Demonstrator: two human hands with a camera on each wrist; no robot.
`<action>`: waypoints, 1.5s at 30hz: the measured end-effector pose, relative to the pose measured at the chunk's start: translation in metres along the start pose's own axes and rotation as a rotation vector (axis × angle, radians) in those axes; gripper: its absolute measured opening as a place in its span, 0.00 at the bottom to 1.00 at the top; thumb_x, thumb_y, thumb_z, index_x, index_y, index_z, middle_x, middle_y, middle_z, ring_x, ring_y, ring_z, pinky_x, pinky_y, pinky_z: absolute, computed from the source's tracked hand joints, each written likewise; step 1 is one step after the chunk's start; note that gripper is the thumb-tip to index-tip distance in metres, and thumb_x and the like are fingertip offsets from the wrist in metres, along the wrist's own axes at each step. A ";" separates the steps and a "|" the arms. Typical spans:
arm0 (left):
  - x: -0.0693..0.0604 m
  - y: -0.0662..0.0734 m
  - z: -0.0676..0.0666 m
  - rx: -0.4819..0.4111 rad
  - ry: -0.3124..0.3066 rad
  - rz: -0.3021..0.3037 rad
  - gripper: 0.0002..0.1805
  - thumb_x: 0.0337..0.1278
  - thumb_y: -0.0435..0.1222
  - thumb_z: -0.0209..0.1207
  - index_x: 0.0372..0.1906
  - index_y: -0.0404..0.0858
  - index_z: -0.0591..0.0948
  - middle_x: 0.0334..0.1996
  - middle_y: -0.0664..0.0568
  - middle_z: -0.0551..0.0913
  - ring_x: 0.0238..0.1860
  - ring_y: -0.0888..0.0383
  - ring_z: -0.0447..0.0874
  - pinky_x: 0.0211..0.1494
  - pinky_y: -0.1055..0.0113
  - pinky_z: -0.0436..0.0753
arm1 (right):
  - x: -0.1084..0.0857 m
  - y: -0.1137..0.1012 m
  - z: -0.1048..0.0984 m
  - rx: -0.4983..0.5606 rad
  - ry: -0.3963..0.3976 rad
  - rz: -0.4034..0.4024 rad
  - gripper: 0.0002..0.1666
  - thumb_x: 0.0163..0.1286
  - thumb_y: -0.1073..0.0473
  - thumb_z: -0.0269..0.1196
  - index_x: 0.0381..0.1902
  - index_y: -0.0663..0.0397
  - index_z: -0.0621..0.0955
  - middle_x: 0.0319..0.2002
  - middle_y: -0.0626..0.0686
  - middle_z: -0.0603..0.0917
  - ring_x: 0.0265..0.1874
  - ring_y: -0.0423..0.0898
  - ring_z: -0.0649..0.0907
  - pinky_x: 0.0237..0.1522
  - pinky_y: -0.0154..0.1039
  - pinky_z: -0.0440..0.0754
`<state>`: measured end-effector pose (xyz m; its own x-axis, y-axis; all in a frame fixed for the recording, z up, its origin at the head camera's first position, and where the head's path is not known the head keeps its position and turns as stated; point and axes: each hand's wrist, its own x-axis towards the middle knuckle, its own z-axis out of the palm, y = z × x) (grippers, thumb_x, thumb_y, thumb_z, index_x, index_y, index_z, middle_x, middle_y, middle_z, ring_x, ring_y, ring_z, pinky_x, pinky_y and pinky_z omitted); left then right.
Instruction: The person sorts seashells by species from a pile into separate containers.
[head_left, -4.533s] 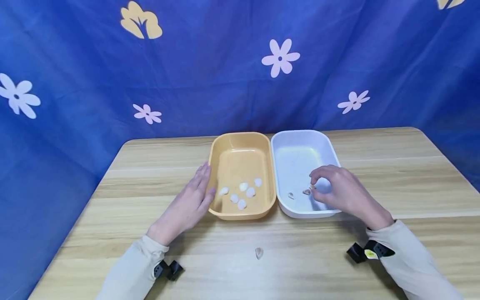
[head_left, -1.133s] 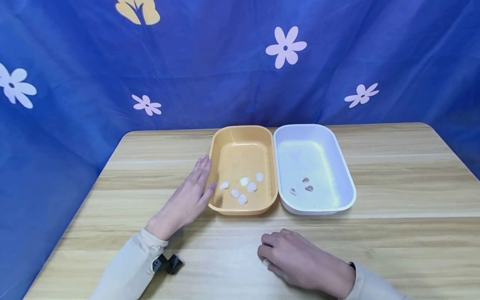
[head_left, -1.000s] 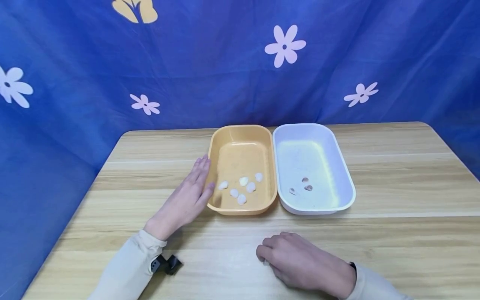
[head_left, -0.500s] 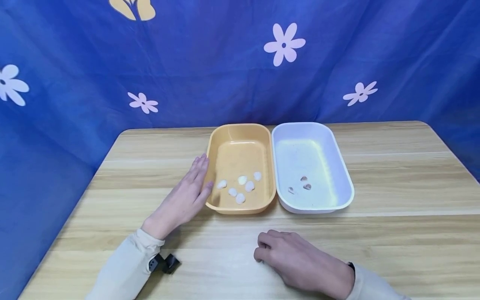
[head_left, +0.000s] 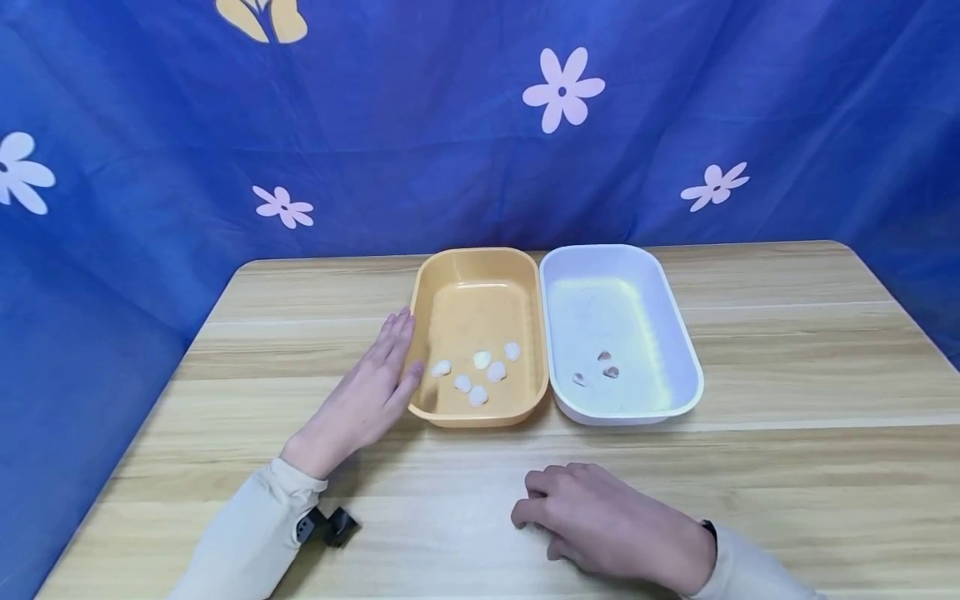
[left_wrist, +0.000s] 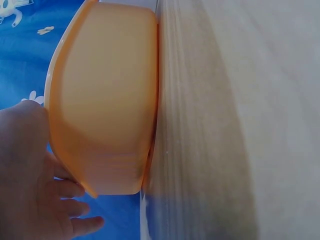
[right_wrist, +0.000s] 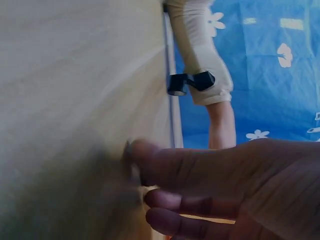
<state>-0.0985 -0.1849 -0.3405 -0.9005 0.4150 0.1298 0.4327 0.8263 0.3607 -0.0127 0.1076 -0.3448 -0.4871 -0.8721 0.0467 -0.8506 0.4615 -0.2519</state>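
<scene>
My left hand (head_left: 358,406) lies with straight fingers along the left wall of the orange tray (head_left: 480,421), touching its rim; the left wrist view shows the tray's outer side beside the fingers. Several white shells (head_left: 477,396) are in that tray. Low over the table in front of the trays, my right hand (head_left: 600,521) has curled fingers. The right wrist view shows a small greyish shell (right_wrist: 131,159), blurred, at the thumb tip, apparently pinched; the head view hides it. Three small brownish shells (head_left: 611,372) lie in the white tray (head_left: 628,419).
Both trays stand side by side, close together, on a wood-grain table (head_left: 810,367). Behind the table hangs a blue cloth (head_left: 420,125) with printed flowers. Each wrist wears a small black camera, such as the left camera (head_left: 341,527).
My right hand has left the white tray, where a third brownish shell now lies, and come down to the shell on the table. Its fingers shift slightly there. The left hand stays at the orange tray.
</scene>
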 end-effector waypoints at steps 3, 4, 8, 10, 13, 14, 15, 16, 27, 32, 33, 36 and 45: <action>0.001 -0.001 0.000 0.000 0.005 0.004 0.34 0.76 0.45 0.37 0.74 0.27 0.46 0.76 0.37 0.44 0.76 0.43 0.39 0.75 0.46 0.50 | -0.001 0.003 -0.002 0.010 -0.005 -0.020 0.18 0.51 0.64 0.72 0.39 0.39 0.83 0.27 0.37 0.72 0.26 0.35 0.74 0.29 0.27 0.72; 0.001 0.000 0.000 0.001 0.005 0.005 0.34 0.76 0.45 0.37 0.74 0.28 0.46 0.76 0.37 0.44 0.76 0.43 0.39 0.75 0.47 0.50 | -0.001 0.003 -0.002 0.008 0.004 -0.032 0.18 0.51 0.65 0.72 0.38 0.39 0.83 0.27 0.37 0.72 0.25 0.35 0.74 0.29 0.26 0.72; 0.000 -0.001 0.000 -0.006 0.004 0.002 0.34 0.76 0.43 0.38 0.74 0.28 0.46 0.76 0.37 0.44 0.76 0.44 0.38 0.75 0.46 0.50 | 0.000 0.006 0.000 0.020 0.028 -0.075 0.15 0.51 0.67 0.70 0.33 0.41 0.82 0.24 0.36 0.70 0.21 0.32 0.71 0.27 0.22 0.69; -0.001 -0.001 -0.001 -0.011 0.001 -0.002 0.34 0.76 0.43 0.39 0.75 0.28 0.46 0.76 0.38 0.43 0.76 0.44 0.38 0.75 0.46 0.50 | 0.001 0.007 0.002 0.032 0.041 -0.077 0.15 0.51 0.68 0.69 0.30 0.41 0.81 0.22 0.36 0.68 0.19 0.30 0.68 0.26 0.19 0.66; -0.001 -0.001 -0.001 -0.014 0.001 0.000 0.34 0.76 0.43 0.39 0.75 0.28 0.46 0.76 0.39 0.42 0.76 0.44 0.38 0.76 0.47 0.49 | 0.002 0.008 0.003 0.049 0.057 -0.064 0.13 0.53 0.68 0.68 0.28 0.42 0.80 0.22 0.35 0.67 0.20 0.28 0.67 0.25 0.18 0.64; -0.001 -0.001 -0.001 -0.013 0.000 0.001 0.34 0.76 0.43 0.39 0.75 0.28 0.46 0.76 0.39 0.42 0.76 0.44 0.38 0.76 0.47 0.49 | 0.003 0.008 0.004 0.052 0.064 -0.060 0.12 0.53 0.67 0.67 0.28 0.42 0.80 0.22 0.35 0.68 0.20 0.28 0.66 0.25 0.18 0.65; -0.001 -0.001 -0.001 -0.013 0.001 0.003 0.34 0.76 0.43 0.38 0.74 0.28 0.46 0.76 0.39 0.42 0.76 0.44 0.38 0.76 0.47 0.49 | 0.004 0.009 0.004 0.053 0.070 -0.056 0.11 0.54 0.67 0.67 0.28 0.43 0.81 0.22 0.35 0.68 0.20 0.27 0.67 0.25 0.18 0.65; 0.000 -0.001 -0.001 -0.012 0.001 0.006 0.34 0.76 0.43 0.38 0.74 0.27 0.46 0.76 0.39 0.43 0.76 0.44 0.38 0.76 0.47 0.49 | 0.004 0.009 0.005 0.054 0.076 -0.054 0.11 0.54 0.67 0.67 0.28 0.43 0.81 0.22 0.35 0.69 0.21 0.27 0.67 0.25 0.19 0.66; 0.002 -0.001 0.000 -0.014 0.000 0.017 0.34 0.76 0.42 0.39 0.74 0.27 0.46 0.76 0.38 0.43 0.76 0.43 0.38 0.75 0.45 0.50 | 0.004 0.011 0.005 0.148 0.021 0.037 0.08 0.56 0.58 0.71 0.31 0.44 0.80 0.28 0.35 0.73 0.25 0.27 0.71 0.28 0.22 0.71; 0.002 -0.002 0.000 -0.020 0.000 0.016 0.34 0.76 0.42 0.39 0.74 0.27 0.46 0.76 0.37 0.43 0.76 0.43 0.39 0.75 0.45 0.51 | 0.006 0.012 0.005 0.203 0.002 0.062 0.09 0.56 0.58 0.70 0.28 0.44 0.78 0.27 0.35 0.73 0.25 0.28 0.70 0.28 0.21 0.68; 0.002 -0.001 0.001 -0.022 0.002 0.019 0.34 0.76 0.42 0.39 0.74 0.26 0.47 0.76 0.37 0.44 0.76 0.43 0.39 0.75 0.45 0.51 | 0.006 0.013 0.005 0.214 -0.003 0.071 0.09 0.56 0.58 0.70 0.28 0.44 0.78 0.28 0.35 0.73 0.25 0.28 0.70 0.29 0.21 0.69; 0.003 -0.002 0.000 -0.022 0.008 0.022 0.33 0.76 0.42 0.39 0.74 0.26 0.47 0.76 0.37 0.44 0.76 0.43 0.39 0.75 0.45 0.51 | 0.007 0.015 0.005 0.238 -0.015 0.097 0.11 0.57 0.57 0.71 0.28 0.43 0.77 0.28 0.35 0.72 0.25 0.29 0.70 0.28 0.22 0.69; 0.001 -0.002 0.001 -0.024 0.004 0.013 0.34 0.76 0.44 0.38 0.74 0.26 0.46 0.76 0.37 0.44 0.76 0.43 0.39 0.75 0.45 0.50 | 0.005 0.018 0.000 0.270 -0.004 0.119 0.10 0.58 0.57 0.70 0.27 0.43 0.76 0.28 0.35 0.73 0.26 0.29 0.70 0.28 0.22 0.69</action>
<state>-0.1002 -0.1860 -0.3416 -0.8951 0.4239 0.1385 0.4432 0.8113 0.3812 -0.0300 0.1116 -0.3493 -0.5788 -0.8155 -0.0021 -0.7040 0.5010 -0.5034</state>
